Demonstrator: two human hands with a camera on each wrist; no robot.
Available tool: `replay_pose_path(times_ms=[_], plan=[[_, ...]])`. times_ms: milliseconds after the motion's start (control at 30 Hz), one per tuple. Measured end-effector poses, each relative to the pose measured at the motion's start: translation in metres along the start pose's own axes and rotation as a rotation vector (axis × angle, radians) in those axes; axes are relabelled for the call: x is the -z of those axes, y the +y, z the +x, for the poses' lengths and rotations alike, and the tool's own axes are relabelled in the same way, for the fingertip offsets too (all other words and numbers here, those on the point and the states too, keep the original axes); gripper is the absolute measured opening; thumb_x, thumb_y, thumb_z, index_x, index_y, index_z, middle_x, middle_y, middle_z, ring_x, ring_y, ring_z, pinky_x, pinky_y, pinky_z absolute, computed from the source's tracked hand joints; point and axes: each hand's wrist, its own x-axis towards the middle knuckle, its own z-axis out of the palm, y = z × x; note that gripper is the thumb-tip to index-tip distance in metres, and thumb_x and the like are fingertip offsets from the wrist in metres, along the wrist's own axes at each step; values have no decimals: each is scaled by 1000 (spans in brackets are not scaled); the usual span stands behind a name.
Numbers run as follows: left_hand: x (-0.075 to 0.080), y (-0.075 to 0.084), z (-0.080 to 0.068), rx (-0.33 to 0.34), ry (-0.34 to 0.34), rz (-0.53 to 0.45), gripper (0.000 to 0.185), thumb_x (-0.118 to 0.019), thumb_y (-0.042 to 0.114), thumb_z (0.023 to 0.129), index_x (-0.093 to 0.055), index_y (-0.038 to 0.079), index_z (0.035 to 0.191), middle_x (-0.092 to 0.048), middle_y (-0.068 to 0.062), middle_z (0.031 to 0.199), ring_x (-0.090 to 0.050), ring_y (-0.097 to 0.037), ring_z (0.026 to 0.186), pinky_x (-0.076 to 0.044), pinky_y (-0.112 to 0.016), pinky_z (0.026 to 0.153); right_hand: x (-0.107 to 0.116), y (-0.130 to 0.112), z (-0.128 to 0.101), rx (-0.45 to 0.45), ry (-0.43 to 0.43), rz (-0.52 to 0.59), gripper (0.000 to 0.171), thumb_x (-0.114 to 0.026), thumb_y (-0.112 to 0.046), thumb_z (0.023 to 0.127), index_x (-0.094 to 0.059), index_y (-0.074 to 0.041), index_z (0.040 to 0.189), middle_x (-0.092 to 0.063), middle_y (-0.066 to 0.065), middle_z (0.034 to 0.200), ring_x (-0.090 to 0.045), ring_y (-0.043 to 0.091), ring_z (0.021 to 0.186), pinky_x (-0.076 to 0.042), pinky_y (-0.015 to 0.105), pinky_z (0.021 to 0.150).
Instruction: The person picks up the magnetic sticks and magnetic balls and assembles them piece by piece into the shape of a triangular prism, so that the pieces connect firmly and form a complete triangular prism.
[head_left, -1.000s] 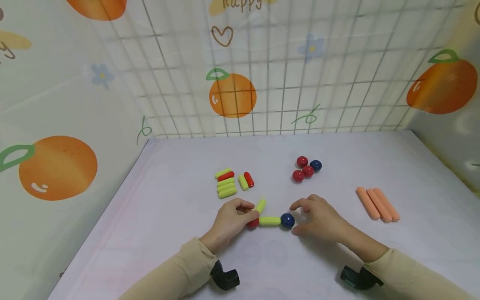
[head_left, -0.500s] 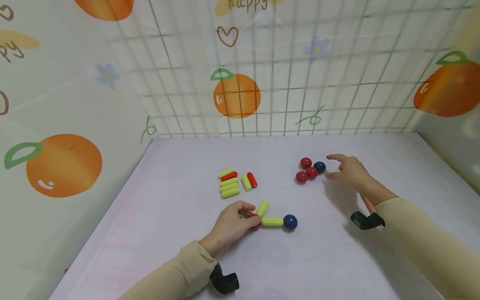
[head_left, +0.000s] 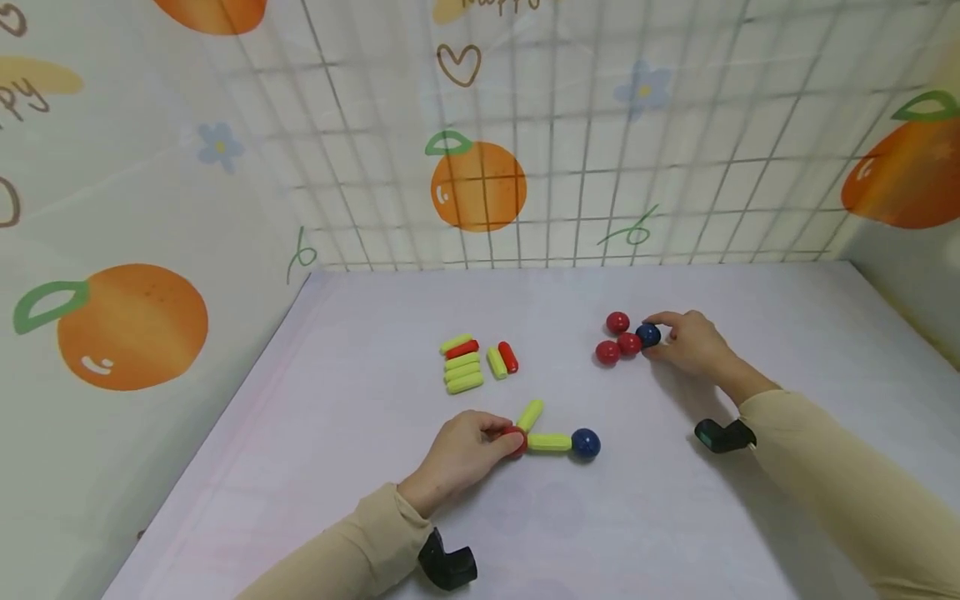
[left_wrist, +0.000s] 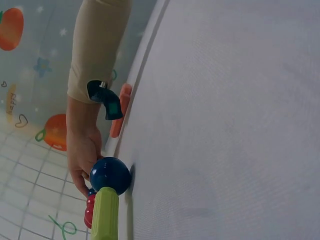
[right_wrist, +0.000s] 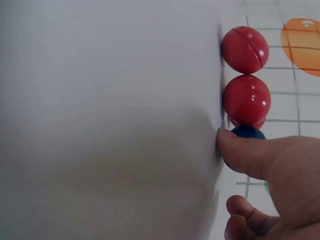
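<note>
My left hand (head_left: 459, 454) pinches a red ball (head_left: 517, 443) between thumb and fingers at the front middle of the table. From that ball extend two yellow-green rods, one slanting away (head_left: 531, 414) and one pointing right (head_left: 550, 442). A blue ball (head_left: 585, 444) caps the right-pointing rod and also shows large in the left wrist view. Farther back, my right hand (head_left: 693, 343) has thumb and index finger around a second blue ball (head_left: 648, 335). This one touches a cluster of red balls (head_left: 628, 343); in the right wrist view the thumb (right_wrist: 250, 152) covers much of it.
Several short yellow-green rods (head_left: 462, 368) and a red rod (head_left: 462, 349) lie in a row left of centre. Beside them another red rod (head_left: 508, 357) lies against a yellow-green one (head_left: 497, 362). Orange sticks (left_wrist: 121, 110) lie by the right forearm.
My right hand has left the front blue ball, gone back and right, and closed its fingers on the blue ball beside the red ones. The left hand keeps its hold on the red ball.
</note>
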Motion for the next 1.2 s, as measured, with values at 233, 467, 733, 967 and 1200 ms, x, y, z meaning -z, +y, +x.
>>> replay_pose_path(times_ms=[233,467,733,967,1200], plan=[[1,-3,-3,-24,14,39,32,-72,29,81,-69,11,107,-67,4,95,-54,-13,88,-44,-31,76,-3,-5,-10,0,22,-10,51,-70,-24,80,-53,-6,125,-49,26,106,-45,37,96,-43,40,71],[0,-3,-6,-5,11,-3,33,-75,28,77,-69,11,105,-66,3,93,-52,-14,83,-41,-28,70,7,-7,-22,-50,-3,66,56,-69,-32,81,-51,-8,129,-48,26,112,-45,38,99,-45,39,70],[0,-2,-6,-20,9,-16,33,-75,27,77,-69,12,105,-66,3,94,-52,-14,85,-41,-29,71,16,-29,-37,45,-1,149,56,-71,-36,80,-55,-11,127,-49,18,105,-43,29,91,-38,28,59],[-2,-1,-3,-25,3,-13,34,-75,28,77,-69,12,106,-65,2,97,-51,-15,86,-40,-28,70,0,-65,-50,202,4,194,51,-77,-31,76,-62,-11,120,-51,15,96,-43,27,88,-36,29,63],[-4,-1,-1,-18,-1,-28,34,-76,28,76,-69,12,105,-64,2,95,-50,-16,84,-39,-28,68,-28,-91,-52,255,-121,270,48,-79,-30,73,-64,-18,117,-57,9,96,-47,24,85,-42,29,60]])
